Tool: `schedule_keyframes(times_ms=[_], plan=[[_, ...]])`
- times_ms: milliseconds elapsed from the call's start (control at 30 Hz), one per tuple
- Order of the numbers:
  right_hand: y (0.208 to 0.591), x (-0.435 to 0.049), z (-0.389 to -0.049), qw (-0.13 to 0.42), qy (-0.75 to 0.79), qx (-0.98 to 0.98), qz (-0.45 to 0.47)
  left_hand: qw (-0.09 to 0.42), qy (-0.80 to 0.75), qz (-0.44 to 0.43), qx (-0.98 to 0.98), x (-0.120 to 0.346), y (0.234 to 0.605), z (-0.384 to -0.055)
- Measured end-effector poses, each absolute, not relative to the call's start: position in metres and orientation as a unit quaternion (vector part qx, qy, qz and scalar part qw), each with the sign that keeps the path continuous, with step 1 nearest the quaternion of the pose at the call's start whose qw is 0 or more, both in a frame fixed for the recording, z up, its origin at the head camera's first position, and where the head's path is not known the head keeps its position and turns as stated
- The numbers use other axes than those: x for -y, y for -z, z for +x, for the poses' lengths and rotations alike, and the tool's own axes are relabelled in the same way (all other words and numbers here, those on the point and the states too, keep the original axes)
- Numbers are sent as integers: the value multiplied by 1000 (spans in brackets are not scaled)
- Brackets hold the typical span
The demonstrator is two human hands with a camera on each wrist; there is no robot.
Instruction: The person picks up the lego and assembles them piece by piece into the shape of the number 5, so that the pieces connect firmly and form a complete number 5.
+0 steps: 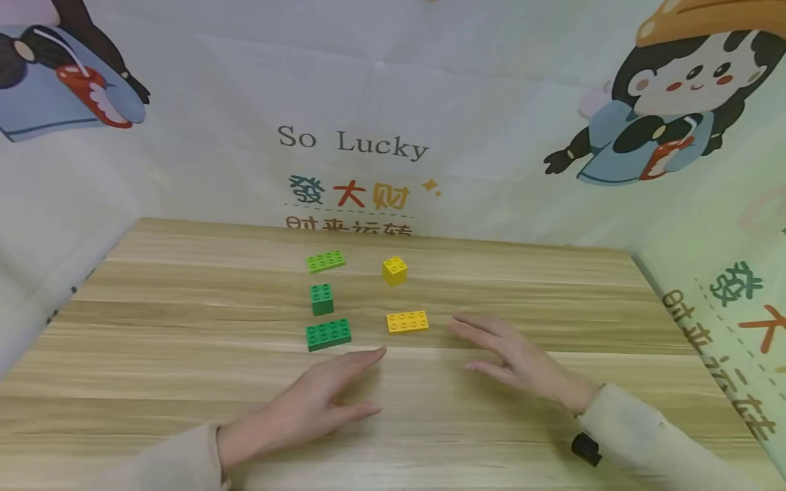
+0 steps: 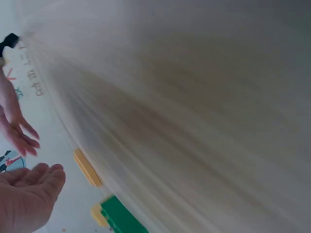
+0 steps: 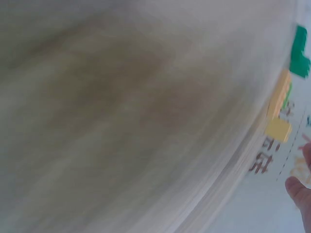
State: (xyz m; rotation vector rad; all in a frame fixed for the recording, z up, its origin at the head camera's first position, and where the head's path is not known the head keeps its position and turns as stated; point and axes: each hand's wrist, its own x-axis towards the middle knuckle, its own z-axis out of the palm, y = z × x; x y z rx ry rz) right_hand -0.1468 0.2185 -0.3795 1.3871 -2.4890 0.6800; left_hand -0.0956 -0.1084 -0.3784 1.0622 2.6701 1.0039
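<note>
Five toy bricks lie on the wooden table (image 1: 184,327): a flat light green brick (image 1: 326,261), a dark green cube brick (image 1: 322,299), a long dark green brick (image 1: 328,334), a yellow cube brick (image 1: 395,270) and a flat yellow brick (image 1: 408,321). My left hand (image 1: 319,402) lies open on the table, its fingertips just in front of the long dark green brick. My right hand (image 1: 510,354) is open too, fingers stretched toward the flat yellow brick without touching it. The left wrist view shows the left hand (image 2: 26,199), the flat yellow brick (image 2: 87,167) and a green brick (image 2: 121,216).
A printed cloth backdrop (image 1: 368,136) with cartoon figures and the words "So Lucky" stands behind and beside the table. The right wrist view is blurred, with tabletop, a green brick (image 3: 300,53) and yellow bricks (image 3: 278,130) at its right edge.
</note>
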Motion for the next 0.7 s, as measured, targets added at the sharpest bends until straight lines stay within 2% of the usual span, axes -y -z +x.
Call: schedule_keyframes(times_ms=[67, 167, 367, 700], plan=[[377, -217, -157, 91, -283, 853, 428, 73, -397, 292, -867, 95, 378, -99], [373, -212, -172, 48, -360, 862, 355, 79, -452, 231, -858, 76, 377, -107], [370, -193, -207, -25, -447, 859, 248, 31, -452, 163, -877, 52, 375, -131], [373, -164, -247, -68, -436, 863, 246, 14, -427, 99, -899, 37, 377, -158]])
